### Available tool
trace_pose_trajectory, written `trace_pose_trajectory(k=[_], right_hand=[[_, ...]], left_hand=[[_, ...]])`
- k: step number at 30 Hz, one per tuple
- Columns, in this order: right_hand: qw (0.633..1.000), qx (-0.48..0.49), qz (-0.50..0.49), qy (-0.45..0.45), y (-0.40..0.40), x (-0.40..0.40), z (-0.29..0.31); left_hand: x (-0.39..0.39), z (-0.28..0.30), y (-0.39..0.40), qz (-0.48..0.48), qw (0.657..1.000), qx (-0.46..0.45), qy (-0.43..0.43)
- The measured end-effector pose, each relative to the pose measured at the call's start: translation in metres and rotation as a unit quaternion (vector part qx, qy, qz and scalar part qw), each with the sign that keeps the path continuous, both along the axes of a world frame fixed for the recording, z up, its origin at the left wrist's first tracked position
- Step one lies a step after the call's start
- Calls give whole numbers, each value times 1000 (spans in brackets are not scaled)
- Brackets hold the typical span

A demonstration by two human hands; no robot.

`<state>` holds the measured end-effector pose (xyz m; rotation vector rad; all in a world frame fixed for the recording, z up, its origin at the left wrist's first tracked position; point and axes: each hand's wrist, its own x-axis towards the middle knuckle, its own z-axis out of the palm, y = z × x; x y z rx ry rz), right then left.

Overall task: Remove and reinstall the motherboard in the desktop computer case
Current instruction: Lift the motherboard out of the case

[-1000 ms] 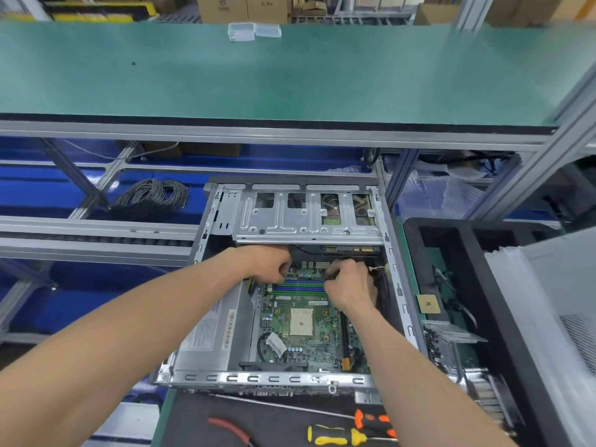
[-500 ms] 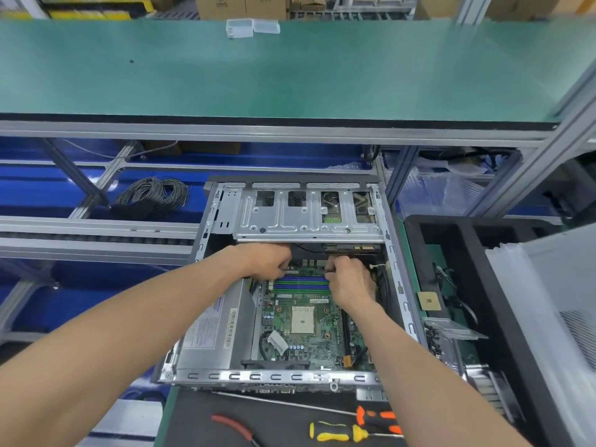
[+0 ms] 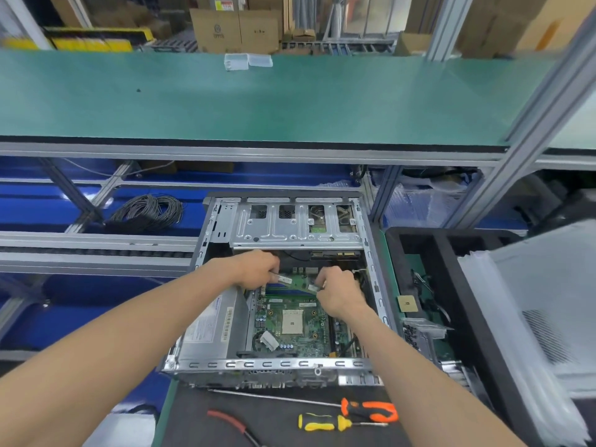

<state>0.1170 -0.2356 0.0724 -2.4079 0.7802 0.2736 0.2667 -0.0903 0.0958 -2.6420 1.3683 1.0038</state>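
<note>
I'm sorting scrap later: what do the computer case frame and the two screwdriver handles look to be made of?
The case frame looks like bare stamped sheet metal, probably steel: dull silver with punched slots. The orange-and-black screwdriver handle and the yellow-and-black screwdriver handle look like moulded plastic, perhaps with rubbery grip parts.

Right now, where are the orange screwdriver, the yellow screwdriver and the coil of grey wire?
orange screwdriver [image 3: 371, 410]: head view, on its orange and black handle.
yellow screwdriver [image 3: 322, 423]: head view, on its yellow handle.
coil of grey wire [image 3: 148, 212]: head view, on the wound loops.
</note>
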Motion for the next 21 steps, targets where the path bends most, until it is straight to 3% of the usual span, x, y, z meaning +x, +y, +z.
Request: trace_pose_trajectory(k=[4, 9, 14, 21], right_hand=[[998, 54, 21, -1, 2, -13, 12], [979, 194, 14, -55, -1, -32, 26], [942, 304, -37, -137, -7, -49, 46], [922, 310, -97, -210, -39, -68, 73]], left_hand=[[-9, 18, 1, 91, 991, -75, 60], [-21, 37, -10, 203, 943, -181, 190], [-32, 55, -36, 245, 911, -261, 206], [-57, 54, -73, 290, 822, -398, 287]])
